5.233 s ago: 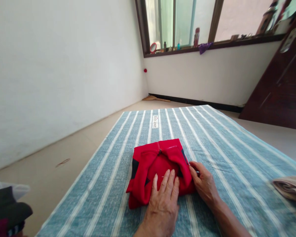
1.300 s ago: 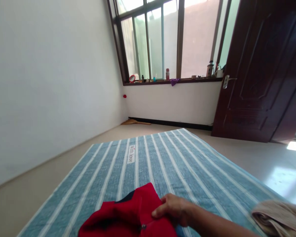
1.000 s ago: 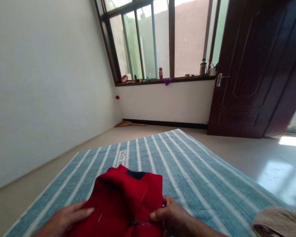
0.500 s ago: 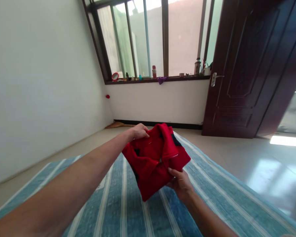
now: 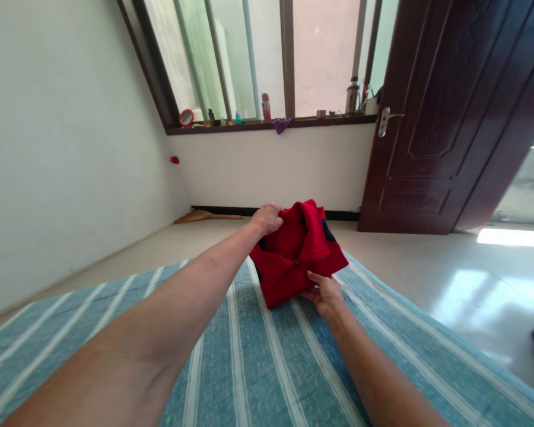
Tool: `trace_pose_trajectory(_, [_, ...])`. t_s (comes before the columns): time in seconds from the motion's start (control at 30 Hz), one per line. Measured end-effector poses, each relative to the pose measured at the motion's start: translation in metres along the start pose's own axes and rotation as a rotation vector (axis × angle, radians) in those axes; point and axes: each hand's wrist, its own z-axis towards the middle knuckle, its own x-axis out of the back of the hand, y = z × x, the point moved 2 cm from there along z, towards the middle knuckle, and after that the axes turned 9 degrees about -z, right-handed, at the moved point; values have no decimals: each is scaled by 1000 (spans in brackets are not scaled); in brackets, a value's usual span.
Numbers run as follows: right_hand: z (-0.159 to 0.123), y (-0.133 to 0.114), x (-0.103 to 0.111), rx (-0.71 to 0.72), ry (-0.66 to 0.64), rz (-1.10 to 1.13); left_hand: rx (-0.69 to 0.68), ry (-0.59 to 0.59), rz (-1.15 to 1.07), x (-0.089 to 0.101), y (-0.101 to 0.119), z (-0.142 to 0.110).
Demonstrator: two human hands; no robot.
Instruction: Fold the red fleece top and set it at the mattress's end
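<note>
A folded red jacket (image 5: 289, 270) with dark patches, a stand-up collar and a zip at the neck is held between my hands, near the far end of the striped bed cover (image 5: 218, 362). My left hand (image 5: 268, 219) grips its far left edge by the collar, fingers closed on the cloth. At the near right edge, my right hand (image 5: 326, 292) pinches the fabric, thumb on top and fingers underneath. Whether the jacket's underside touches the cover, I cannot tell.
Beyond the bed a broom (image 5: 204, 216) lies on the floor by the wall. The window sill (image 5: 231, 127) bears a round red mirror (image 5: 186, 118), a red bottle (image 5: 266, 108), a purple cloth (image 5: 281, 124) and a thermos (image 5: 352, 96). A dark red door (image 5: 422, 130) stands at the right.
Both hands have moved away from me with the jacket, toward the bed's far end. The camera has tilted down, so more of the bed cover shows.
</note>
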Motion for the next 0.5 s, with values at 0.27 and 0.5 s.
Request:
trace_pose_trajectory(0.27, [23,2,1,-44,40,-37,-2,27,140,-13,3,21])
trace_pose_trajectory(0.5, [52,1,0,-82,125,-136,-27,24,206,-48,3,-3])
